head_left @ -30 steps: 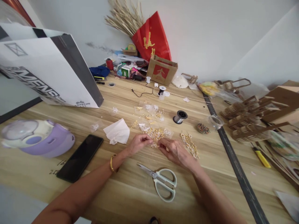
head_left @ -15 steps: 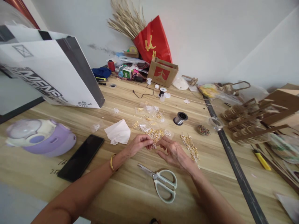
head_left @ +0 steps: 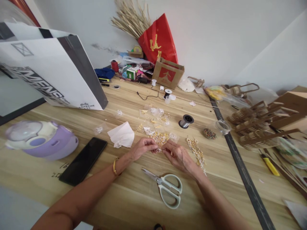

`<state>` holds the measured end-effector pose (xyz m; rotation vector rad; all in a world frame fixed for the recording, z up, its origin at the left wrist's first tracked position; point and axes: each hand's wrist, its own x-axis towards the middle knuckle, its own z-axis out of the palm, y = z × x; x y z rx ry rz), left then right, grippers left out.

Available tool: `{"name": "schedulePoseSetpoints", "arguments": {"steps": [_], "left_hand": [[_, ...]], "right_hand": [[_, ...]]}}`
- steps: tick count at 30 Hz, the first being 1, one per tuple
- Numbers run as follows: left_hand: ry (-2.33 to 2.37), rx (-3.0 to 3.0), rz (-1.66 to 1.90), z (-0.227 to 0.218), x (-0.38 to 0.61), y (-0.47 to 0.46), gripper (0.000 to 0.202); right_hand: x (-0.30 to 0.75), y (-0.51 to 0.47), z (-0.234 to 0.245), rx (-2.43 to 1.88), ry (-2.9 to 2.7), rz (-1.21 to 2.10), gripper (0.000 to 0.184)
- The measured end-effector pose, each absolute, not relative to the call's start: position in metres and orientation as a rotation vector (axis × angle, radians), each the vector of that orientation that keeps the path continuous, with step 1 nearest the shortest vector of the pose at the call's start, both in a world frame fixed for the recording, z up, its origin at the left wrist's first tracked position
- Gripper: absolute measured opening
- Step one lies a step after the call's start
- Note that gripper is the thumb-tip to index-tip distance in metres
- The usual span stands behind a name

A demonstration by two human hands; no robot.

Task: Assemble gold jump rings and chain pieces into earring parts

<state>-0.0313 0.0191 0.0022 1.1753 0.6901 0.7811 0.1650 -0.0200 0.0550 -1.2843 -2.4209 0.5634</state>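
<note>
My left hand [head_left: 142, 147] and my right hand [head_left: 177, 155] meet over the wooden table [head_left: 134, 198], fingertips pinched together on a tiny gold piece I cannot make out. Just beyond the fingers lies a heap of small gold findings [head_left: 159, 138] among clear plastic bags. A row of gold rings and clasps [head_left: 196, 150] lies to the right of my right hand. Pale green scissors [head_left: 166, 187] rest on the table below both hands. A gold bangle [head_left: 115, 167] sits on my left wrist.
A black phone [head_left: 83, 161], a crumpled tissue [head_left: 122, 135] and a purple appliance [head_left: 40, 140] lie to the left. A white shopping bag [head_left: 50, 73] stands behind. A wire spool [head_left: 185, 121], a bead dish [head_left: 208, 133], a glass jar [head_left: 222, 126], wooden baskets [head_left: 254, 124] and a yellow cutter [head_left: 270, 164] sit to the right.
My right hand's fingers have moved slightly left to close up against my left fingertips. The view has shifted a little; nothing else on the table has moved.
</note>
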Motion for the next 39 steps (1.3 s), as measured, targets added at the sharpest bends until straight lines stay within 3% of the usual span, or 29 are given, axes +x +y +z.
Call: {"name": "schedulePoseSetpoints", "arguments": {"steps": [13, 39], "left_hand": [[0.665, 1.131, 0.691, 0.007, -0.030, 0.016, 0.023], [0.711, 1.071, 0.832, 0.002, -0.033, 0.024, 0.025]], "right_hand": [[0.166, -0.019, 0.058, -1.288, -2.359, 0.626, 0.015], [0.189, -0.012, 0.064, -1.480, -2.613, 0.269, 0.013]]}}
